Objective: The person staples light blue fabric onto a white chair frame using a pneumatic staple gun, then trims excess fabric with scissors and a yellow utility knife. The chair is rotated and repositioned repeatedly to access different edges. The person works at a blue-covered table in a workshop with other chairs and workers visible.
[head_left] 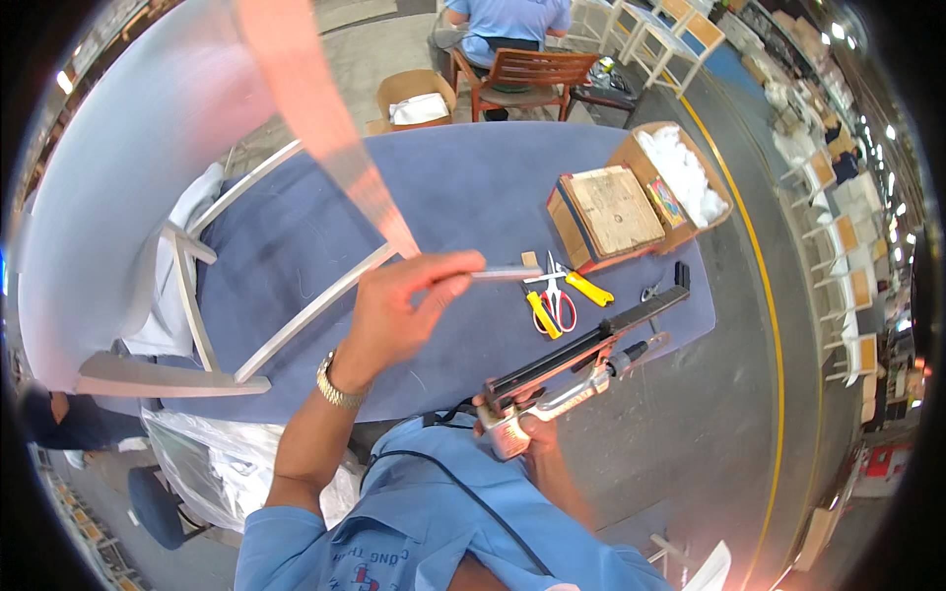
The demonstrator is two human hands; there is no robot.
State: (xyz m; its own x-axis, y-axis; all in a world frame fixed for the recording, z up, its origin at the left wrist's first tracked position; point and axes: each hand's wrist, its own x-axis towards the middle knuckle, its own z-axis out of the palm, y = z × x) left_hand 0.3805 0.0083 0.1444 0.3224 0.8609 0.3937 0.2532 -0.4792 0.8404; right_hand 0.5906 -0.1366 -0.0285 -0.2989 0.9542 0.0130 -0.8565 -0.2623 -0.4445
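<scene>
My left hand [394, 310], with a gold watch at the wrist, is raised over the table. Its thumb and fingers pinch a thin grey strip [505, 273] that looks like a stick of staples. In my right hand [539, 433], low and close to my body, is a pneumatic staple gun [562, 379], tilted with its long black magazine uppermost. Left of my hands, an upside-down or tipped chair with a pale wooden frame [315, 313] and a light padded back [108, 187] rests on the table. Its raised leg [305, 89] passes just behind my left hand.
On the blue-grey covered table [473, 187] lie scissors [554, 295] and yellow-handled tools [589, 289]. Cardboard boxes [611, 212] stand at the far right corner, one with white stuffing [682, 175]. A person [507, 25] sits beyond the table. Clear plastic sheeting [227, 463] hangs at the near left.
</scene>
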